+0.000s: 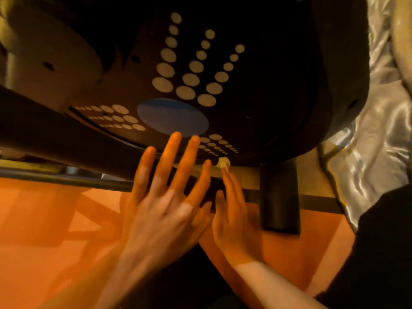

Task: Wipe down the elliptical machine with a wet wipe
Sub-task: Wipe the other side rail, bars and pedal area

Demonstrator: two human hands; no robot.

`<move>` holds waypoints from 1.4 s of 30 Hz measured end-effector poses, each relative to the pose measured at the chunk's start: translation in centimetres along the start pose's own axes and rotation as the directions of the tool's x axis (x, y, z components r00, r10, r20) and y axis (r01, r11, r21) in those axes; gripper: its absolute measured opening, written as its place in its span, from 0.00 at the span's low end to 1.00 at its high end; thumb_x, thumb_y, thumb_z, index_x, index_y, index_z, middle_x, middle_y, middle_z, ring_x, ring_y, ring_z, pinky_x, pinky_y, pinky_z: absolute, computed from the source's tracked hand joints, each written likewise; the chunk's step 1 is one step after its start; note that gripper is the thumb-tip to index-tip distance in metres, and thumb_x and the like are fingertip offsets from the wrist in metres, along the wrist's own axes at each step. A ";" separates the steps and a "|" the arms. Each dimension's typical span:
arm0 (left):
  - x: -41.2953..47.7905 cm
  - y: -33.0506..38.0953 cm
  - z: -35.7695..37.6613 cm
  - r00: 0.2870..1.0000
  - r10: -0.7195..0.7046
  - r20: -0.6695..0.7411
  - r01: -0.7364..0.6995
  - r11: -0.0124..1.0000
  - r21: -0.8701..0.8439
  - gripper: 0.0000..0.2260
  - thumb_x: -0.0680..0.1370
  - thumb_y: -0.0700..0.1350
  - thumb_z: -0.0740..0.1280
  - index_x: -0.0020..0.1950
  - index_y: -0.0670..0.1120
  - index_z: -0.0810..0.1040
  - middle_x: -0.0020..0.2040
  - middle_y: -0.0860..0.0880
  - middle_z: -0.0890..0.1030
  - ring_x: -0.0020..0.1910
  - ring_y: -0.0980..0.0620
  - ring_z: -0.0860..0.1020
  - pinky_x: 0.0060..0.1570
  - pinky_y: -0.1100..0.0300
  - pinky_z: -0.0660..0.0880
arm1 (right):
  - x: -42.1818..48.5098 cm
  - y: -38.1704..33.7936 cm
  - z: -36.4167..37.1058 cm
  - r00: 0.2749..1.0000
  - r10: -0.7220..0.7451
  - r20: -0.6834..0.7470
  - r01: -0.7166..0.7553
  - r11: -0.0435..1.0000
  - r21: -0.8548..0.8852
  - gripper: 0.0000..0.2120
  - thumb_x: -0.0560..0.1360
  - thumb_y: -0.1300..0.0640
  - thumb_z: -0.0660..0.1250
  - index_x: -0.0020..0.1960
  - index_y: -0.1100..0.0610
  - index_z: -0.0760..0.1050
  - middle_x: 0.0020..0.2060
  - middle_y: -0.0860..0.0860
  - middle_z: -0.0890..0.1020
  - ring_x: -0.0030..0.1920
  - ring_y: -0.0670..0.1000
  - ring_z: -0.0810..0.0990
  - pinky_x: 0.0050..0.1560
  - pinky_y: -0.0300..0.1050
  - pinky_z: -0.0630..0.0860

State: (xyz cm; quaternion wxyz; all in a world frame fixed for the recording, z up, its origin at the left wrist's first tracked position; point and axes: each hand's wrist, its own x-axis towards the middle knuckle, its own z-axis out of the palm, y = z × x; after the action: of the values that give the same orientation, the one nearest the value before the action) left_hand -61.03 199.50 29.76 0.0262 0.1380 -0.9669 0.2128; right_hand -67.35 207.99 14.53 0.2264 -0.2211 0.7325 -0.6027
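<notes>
The elliptical machine (256,97) fills the upper frame: a dark housing bearing rows of pale dots (165,70) and a blue disc (172,117). The left hand (160,210) lies at 6 o'clock of the disc, fingers straight and spread, holding nothing. Its tips overlap the lower edge of the housing; contact cannot be confirmed. The right hand (234,221) lies at 3 o'clock of the left hand, fingers straight and together, thumb apart. The wet wipe (223,163), a small pale wad, sits at these fingertips against the lower edge of the housing, at 5 o'clock of the disc. A black foot (279,197) stands at 3 o'clock of the right hand, on the orange floor (44,219). Silver fabric (379,130) lies at 3 o'clock of the housing.
</notes>
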 end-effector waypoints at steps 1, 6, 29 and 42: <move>0.0 -0.9 -0.8 1.000 -0.002 -0.002 0.002 0.999 0.043 0.28 0.77 0.57 0.66 0.73 0.45 0.77 0.82 0.38 0.60 0.83 0.37 0.53 0.81 0.41 0.39 | -0.7 -0.8 0.6 1.000 -0.023 -0.001 0.023 0.999 0.022 0.23 0.84 0.44 0.51 0.79 0.38 0.58 0.76 0.25 0.56 0.77 0.31 0.56 0.72 0.25 0.52; -0.2 -4.6 -1.9 0.997 0.030 0.072 -0.054 0.936 0.348 0.30 0.80 0.59 0.63 0.76 0.40 0.74 0.82 0.37 0.61 0.83 0.37 0.51 0.82 0.44 0.38 | -3.1 0.7 2.6 0.994 -0.108 0.007 0.109 0.993 -0.051 0.26 0.84 0.48 0.48 0.83 0.45 0.51 0.82 0.37 0.53 0.81 0.41 0.54 0.80 0.41 0.52; 0.1 -5.6 0.1 0.982 0.187 -0.019 -0.153 0.853 0.499 0.26 0.83 0.58 0.60 0.69 0.40 0.80 0.74 0.37 0.75 0.78 0.38 0.63 0.78 0.42 0.46 | -2.0 4.7 3.2 0.980 0.192 0.051 -0.193 0.981 0.008 0.32 0.79 0.35 0.38 0.80 0.42 0.38 0.81 0.38 0.39 0.79 0.35 0.38 0.82 0.49 0.41; 0.0 -5.6 0.8 0.976 0.215 -0.032 -0.168 0.838 0.519 0.25 0.84 0.56 0.58 0.70 0.40 0.79 0.75 0.37 0.73 0.79 0.37 0.62 0.78 0.40 0.46 | -0.1 4.9 3.3 0.973 0.221 -0.069 -0.213 0.972 0.101 0.28 0.81 0.35 0.40 0.79 0.39 0.51 0.76 0.31 0.51 0.79 0.35 0.48 0.82 0.54 0.51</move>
State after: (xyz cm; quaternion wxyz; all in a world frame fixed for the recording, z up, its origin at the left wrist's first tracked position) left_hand -59.48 194.30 31.32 0.0098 0.0332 -0.8819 0.4701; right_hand -65.51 206.35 9.14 0.2714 -0.1046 0.7320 -0.6162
